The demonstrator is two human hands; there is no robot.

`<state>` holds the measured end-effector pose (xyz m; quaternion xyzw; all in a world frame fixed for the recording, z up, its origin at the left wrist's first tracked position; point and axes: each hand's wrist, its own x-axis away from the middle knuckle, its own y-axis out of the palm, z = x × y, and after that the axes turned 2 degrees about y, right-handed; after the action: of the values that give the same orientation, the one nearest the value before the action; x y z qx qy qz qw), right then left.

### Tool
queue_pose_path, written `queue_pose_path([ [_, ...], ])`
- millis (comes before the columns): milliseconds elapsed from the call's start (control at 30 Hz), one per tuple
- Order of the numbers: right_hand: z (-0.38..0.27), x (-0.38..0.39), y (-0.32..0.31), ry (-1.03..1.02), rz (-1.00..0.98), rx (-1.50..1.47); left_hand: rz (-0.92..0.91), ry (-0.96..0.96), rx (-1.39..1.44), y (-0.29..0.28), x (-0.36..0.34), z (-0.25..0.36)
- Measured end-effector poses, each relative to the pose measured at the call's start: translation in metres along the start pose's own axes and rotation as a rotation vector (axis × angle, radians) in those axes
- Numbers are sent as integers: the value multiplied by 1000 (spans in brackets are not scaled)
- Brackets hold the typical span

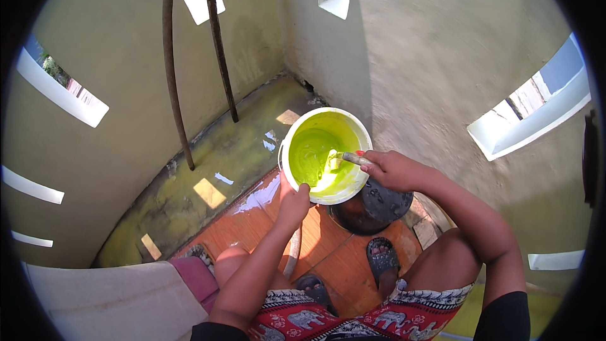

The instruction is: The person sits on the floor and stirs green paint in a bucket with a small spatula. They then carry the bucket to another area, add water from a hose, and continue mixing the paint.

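A white plastic bucket (pixel 363 138) holds bright yellow-green liquid, like paint (pixel 306 155). My left hand (pixel 292 201) grips its near left rim. My right hand (pixel 388 170) is closed on the grey handle of a tool (pixel 353 158), whose pale, coated head is inside the bucket over the liquid; the head's exact shape is hard to make out. A dark round container (pixel 382 202) sits below and to the right of the bucket, partly hidden by it.
Two long dark poles (pixel 172 69) stand against the curved plastered wall (pixel 416 38). A stained ledge (pixel 164 211) runs along the wall beside orange tiles (pixel 334 259). Pale scraps (pixel 259 196) lie around. My sandalled feet (pixel 383 259) are below; a grey-and-maroon surface (pixel 107 297) is at lower left.
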<state>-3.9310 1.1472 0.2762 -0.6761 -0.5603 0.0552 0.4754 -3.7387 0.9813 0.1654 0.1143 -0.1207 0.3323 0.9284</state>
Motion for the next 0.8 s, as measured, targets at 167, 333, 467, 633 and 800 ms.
queue_pose_path([
  [167, 3, 4, 0, 58, -27, -5, 11, 8, 34, -1, -3, -6],
  [333, 14, 3, 0, -7, -4, -48, 49, 0, 45, -1, -3, -9],
  [467, 17, -1, 1, 16, -43, -23, 41, 23, 4, -2, -5, -10],
  [633, 18, -6, 2, -24, 10, -5, 24, 23, -3, -5, -10, -18],
  [800, 36, -7, -6, 42, -43, -29, 70, -17, 128, -11, -16, -14],
])
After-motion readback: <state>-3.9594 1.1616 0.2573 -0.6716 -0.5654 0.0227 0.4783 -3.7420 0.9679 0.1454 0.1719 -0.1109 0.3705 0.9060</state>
